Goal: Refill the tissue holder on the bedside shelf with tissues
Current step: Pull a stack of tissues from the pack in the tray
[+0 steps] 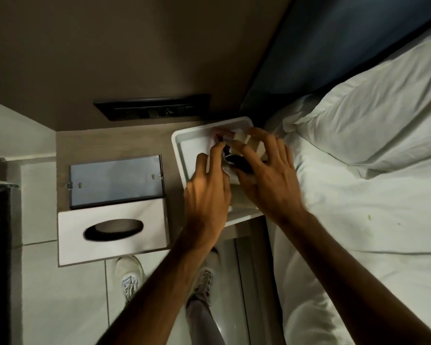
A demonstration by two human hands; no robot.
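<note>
The tissue holder lies open on the wooden bedside shelf: its white cover with the oval slot faces up at the front, and its grey metal back plate is hinged open behind it. To the right stands a white tray. Both hands are inside it. My left hand and my right hand pinch a tissue pack in white, red and black wrapping. The hands hide most of the pack.
A black socket panel sits on the wall behind the shelf. The bed with a white sheet and pillow fills the right side. Below are a tiled floor and my white shoes. A dark object stands at the far left edge.
</note>
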